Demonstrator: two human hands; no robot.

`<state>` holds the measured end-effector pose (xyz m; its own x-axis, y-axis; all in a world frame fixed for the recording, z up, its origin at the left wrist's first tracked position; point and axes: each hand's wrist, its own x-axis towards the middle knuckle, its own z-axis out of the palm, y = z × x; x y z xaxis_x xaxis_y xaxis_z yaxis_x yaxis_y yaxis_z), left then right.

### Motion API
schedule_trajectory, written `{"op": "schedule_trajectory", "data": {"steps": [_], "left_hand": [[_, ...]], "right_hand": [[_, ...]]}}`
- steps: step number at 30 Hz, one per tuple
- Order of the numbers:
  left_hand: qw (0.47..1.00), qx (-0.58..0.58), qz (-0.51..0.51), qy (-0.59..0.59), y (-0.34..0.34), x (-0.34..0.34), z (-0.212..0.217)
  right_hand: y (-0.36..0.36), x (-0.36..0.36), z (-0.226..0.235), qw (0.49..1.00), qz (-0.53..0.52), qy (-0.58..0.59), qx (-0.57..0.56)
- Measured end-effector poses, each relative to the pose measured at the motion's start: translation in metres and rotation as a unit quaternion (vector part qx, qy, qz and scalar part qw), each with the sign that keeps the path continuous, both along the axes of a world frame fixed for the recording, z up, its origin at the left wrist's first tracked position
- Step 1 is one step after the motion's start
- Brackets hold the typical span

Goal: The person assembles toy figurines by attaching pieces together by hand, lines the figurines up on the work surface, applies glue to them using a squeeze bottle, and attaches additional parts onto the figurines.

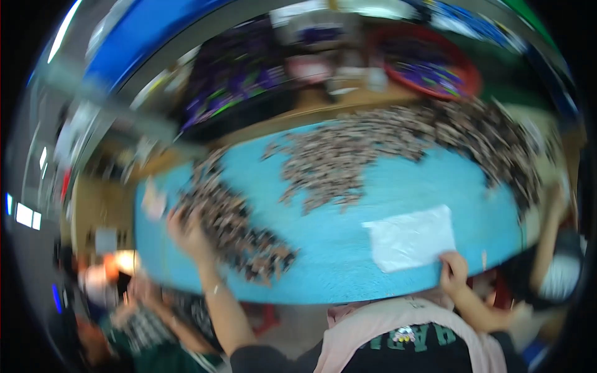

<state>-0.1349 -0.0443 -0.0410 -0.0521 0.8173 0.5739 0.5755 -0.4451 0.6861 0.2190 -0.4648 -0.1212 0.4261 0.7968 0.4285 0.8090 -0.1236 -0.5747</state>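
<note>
Table: a blue table top fills the middle of the blurred view, and everything below is placed against it.
Left hand: the left hand reaches onto the table's left part, touching the near end of a heap of small brownish pieces; whether the fingers are spread or curled I cannot tell (motion blur).
Right hand: the right hand rests at the table's near edge, fingers curled narrow on the near corner of a clear plastic bag.
Bag: it lies flat on the table's near right part.
More pieces: a larger spread covers the table's far side and right rim.
Basin: a red basin stands beyond the table's far edge.
</note>
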Motion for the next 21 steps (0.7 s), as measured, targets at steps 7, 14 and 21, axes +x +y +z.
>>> {"op": "schedule_trajectory", "data": {"steps": [7,14,21], "left_hand": [[0.993,-0.002,0.1,0.056,0.001,-0.018,0.016],[0.971,-0.2,-0.003,0.133,0.002,-0.031,-0.013],[0.955,-0.135,0.096,0.247,-0.013,-0.017,0.01]], "right_hand": [[0.004,-0.002,0.011,0.999,-0.045,-0.001,-0.027],[0.001,-0.005,0.019,0.999,-0.026,0.018,-0.045],[0.003,-0.001,0.016,0.999,0.001,0.039,-0.02]]}}
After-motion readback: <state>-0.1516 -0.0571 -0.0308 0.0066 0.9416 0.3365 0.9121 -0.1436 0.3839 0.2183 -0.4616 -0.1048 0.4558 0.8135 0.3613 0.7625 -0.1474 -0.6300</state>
